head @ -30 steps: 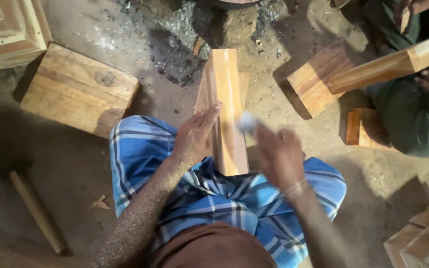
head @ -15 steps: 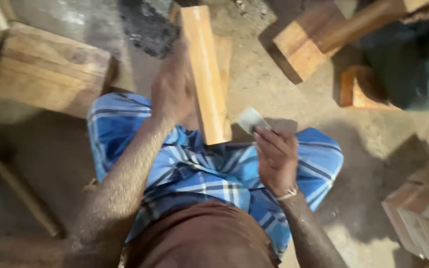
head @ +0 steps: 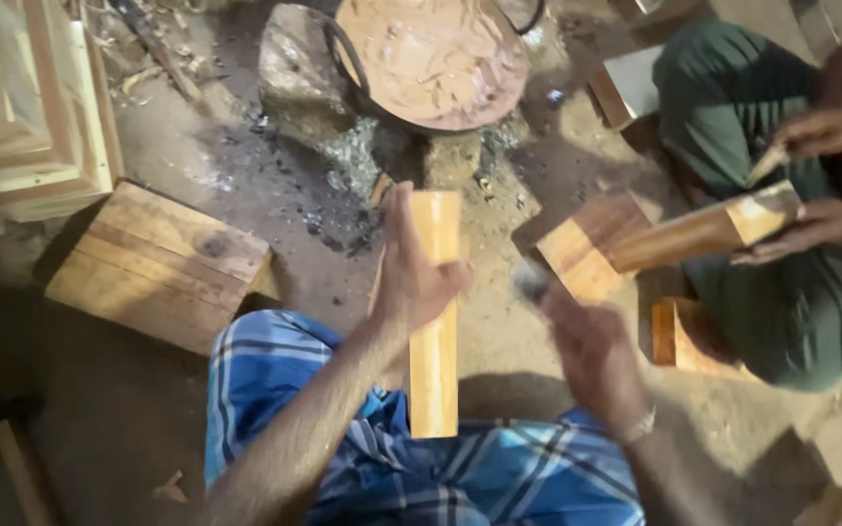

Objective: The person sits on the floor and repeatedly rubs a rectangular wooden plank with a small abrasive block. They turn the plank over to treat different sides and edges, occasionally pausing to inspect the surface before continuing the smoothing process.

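I see my left hand [head: 411, 273] gripping the wooden plank [head: 435, 331]; my right hand [head: 587, 346], beside the plank, is blurred, grip unclear.

right hand [head: 592, 346] with grey scrap [head: 530, 281] now off the wooden block [head: 434, 321], lifted and blurred

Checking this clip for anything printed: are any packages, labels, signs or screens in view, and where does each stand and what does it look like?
None in view. Only bare wood and tools: the left hand holds a plain wooden block, the right hand a small, blurred grey piece, with an unmarked round pan of brownish paste on the ground beyond them.
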A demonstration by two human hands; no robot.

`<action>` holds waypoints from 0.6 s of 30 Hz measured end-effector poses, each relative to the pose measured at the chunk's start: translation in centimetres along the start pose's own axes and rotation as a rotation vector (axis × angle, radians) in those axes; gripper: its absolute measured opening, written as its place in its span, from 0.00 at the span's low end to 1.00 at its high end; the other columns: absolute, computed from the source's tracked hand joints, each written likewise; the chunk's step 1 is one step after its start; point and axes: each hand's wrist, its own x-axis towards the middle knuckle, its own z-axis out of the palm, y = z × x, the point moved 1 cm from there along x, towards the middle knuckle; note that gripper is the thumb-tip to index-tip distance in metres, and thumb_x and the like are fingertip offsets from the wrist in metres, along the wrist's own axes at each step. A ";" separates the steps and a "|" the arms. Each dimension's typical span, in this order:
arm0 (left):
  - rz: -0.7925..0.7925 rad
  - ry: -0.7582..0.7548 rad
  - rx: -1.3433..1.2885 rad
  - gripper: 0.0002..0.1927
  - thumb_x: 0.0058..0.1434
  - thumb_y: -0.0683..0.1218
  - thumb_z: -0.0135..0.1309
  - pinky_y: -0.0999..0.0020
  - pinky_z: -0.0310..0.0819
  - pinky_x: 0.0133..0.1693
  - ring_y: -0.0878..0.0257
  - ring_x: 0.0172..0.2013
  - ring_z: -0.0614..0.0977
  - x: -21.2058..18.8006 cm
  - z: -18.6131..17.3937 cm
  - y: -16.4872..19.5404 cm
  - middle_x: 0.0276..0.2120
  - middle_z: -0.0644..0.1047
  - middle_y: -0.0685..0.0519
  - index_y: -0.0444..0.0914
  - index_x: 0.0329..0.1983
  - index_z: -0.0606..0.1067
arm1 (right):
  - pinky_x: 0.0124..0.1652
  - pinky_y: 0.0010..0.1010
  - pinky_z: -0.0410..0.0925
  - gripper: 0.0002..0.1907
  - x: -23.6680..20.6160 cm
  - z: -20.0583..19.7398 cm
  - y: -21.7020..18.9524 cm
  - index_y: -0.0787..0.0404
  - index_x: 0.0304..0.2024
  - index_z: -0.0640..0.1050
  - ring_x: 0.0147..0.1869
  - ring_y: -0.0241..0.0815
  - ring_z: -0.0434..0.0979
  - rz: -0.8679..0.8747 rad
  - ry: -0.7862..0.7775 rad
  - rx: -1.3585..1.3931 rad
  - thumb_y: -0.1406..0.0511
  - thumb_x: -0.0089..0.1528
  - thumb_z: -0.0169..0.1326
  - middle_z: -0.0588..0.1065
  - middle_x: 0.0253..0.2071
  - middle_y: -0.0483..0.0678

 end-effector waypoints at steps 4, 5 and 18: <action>0.455 0.122 -0.038 0.53 0.62 0.44 0.64 0.32 0.53 0.75 0.30 0.76 0.53 -5.3 -2.0 2.6 0.74 0.51 0.29 0.35 0.79 0.42 | 0.46 0.47 0.70 0.13 17.5 1.7 2.6 0.64 0.52 0.80 0.48 0.61 0.77 -0.180 0.017 -0.052 0.66 0.67 0.54 0.79 0.44 0.60; 0.610 0.184 -0.135 0.54 0.71 0.42 0.66 0.31 0.54 0.76 0.31 0.78 0.50 -6.7 -1.8 2.7 0.77 0.46 0.28 0.37 0.83 0.37 | 0.48 0.47 0.71 0.11 21.6 2.5 2.2 0.60 0.49 0.80 0.49 0.61 0.78 -0.224 -0.015 -0.040 0.65 0.65 0.56 0.79 0.45 0.58; 0.692 0.089 -0.198 0.42 0.70 0.57 0.57 0.29 0.37 0.75 0.44 0.79 0.51 -10.3 -2.1 3.4 0.75 0.58 0.50 0.53 0.80 0.48 | 0.51 0.41 0.70 0.16 32.5 2.1 -1.5 0.50 0.55 0.82 0.47 0.40 0.80 0.281 -0.642 -0.259 0.57 0.67 0.52 0.80 0.50 0.45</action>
